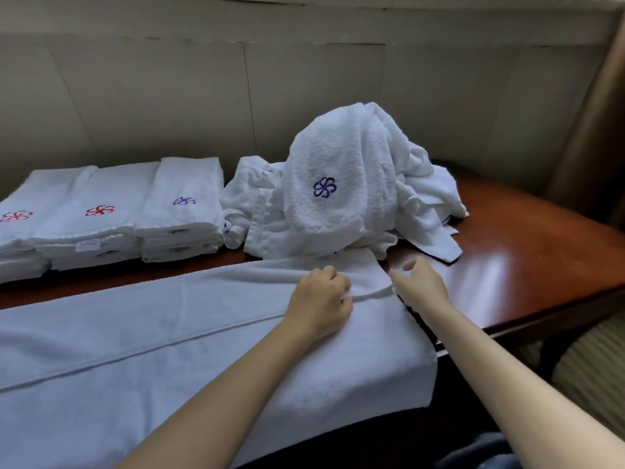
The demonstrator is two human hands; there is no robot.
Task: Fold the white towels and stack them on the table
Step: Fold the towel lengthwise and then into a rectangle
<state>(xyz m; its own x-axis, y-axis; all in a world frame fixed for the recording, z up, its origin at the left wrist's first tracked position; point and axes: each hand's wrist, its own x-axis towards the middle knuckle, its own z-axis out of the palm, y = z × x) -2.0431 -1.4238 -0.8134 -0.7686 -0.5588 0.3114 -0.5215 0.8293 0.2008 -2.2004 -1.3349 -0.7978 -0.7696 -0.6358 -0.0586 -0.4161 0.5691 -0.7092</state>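
A large white towel [152, 333] lies spread lengthwise across the near part of the dark wooden table [527, 252], folded along its length with a seam running left to right. My left hand [321, 299] rests on the towel near its right end, fingers curled and pinching a ridge of fabric. My right hand [419, 282] pinches the towel's right edge just beside it. Behind them rises a heap of unfolded white towels [345, 184], the top one showing a purple flower logo. At the back left stand three stacks of folded towels [101, 218].
A panelled wall runs close behind the table. A curtain [588, 130] hangs at the far right. An upholstered chair seat [588, 374] sits below the table's right front edge. Bare table surface shows to the right of the heap.
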